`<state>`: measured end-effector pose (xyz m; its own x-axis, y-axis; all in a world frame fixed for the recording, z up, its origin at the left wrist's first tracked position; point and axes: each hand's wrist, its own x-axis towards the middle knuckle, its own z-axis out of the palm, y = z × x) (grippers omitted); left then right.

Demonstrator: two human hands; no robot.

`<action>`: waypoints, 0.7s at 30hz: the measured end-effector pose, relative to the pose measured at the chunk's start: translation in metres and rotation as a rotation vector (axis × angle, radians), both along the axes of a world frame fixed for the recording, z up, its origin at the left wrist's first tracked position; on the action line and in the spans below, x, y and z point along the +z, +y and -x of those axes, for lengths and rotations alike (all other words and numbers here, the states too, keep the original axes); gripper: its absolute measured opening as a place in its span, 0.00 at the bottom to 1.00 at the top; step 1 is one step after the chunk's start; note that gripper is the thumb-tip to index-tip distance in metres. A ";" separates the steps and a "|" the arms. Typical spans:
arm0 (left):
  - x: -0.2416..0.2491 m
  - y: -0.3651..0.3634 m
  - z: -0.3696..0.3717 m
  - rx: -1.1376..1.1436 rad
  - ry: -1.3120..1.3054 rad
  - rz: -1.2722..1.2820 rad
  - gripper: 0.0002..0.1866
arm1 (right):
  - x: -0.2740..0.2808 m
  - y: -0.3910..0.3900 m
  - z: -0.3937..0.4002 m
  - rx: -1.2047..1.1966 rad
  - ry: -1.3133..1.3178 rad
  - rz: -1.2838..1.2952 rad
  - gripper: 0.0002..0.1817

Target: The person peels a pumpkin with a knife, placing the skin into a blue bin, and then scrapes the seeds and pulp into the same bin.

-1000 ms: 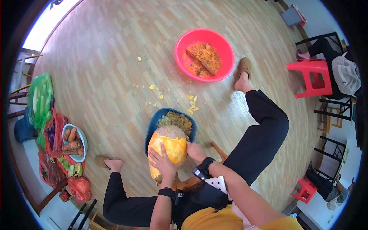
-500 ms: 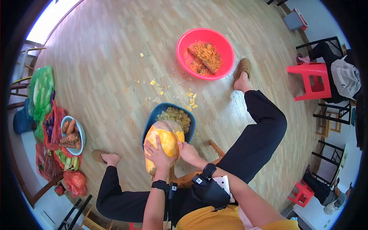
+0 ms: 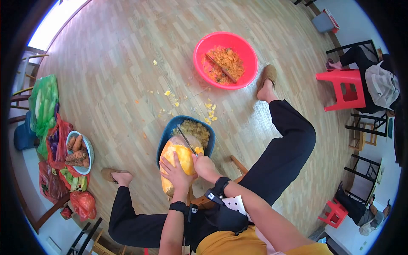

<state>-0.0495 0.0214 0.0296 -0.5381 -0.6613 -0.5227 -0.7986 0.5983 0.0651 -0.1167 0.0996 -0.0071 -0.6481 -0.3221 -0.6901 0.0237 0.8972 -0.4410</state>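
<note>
A big, partly peeled pumpkin (image 3: 171, 154), yellow-orange with a paler greyish-brown far end, leans over the near side of a blue basin (image 3: 160, 142). My left hand (image 3: 177, 171) presses on its upper side with spread fingers, holding it. At the pumpkin's right side, my right hand (image 3: 205, 165) is closed round the handle of a knife (image 3: 185, 137). The blade points away and to the left across the pumpkin's far end. Pale yellow-green pieces (image 3: 196, 130) lie in the basin behind it.
A pink basin (image 3: 199, 71) holds orange shreds and a brown stick. Yellow scraps (image 3: 211, 113) litter the floor. To the left are a bowl of carrots (image 3: 89, 155) and bagged vegetables (image 3: 44, 100). Red stools (image 3: 342, 80) and seated people are at the right.
The knife blade now shows clearly, raised across the pumpkin's far end. My right hand has turned and shifted slightly. My left hand stays on the pumpkin.
</note>
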 end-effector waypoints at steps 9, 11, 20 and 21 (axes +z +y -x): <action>0.004 -0.001 0.010 -0.017 -0.013 -0.018 0.68 | -0.007 -0.001 0.014 0.092 0.024 -0.015 0.24; 0.005 -0.001 0.012 -0.009 -0.042 -0.016 0.68 | -0.009 0.001 0.015 0.095 0.030 0.000 0.24; 0.005 -0.004 0.010 -0.003 -0.067 -0.027 0.69 | -0.042 0.026 0.044 0.281 0.072 0.026 0.25; 0.003 -0.007 0.009 -0.010 -0.055 -0.018 0.69 | -0.047 0.038 0.037 0.232 0.096 0.026 0.26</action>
<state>-0.0582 0.0141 0.0329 -0.5144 -0.6466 -0.5633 -0.7955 0.6050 0.0320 -0.1541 0.1375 -0.0543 -0.6168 -0.4869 -0.6185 -0.2249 0.8620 -0.4543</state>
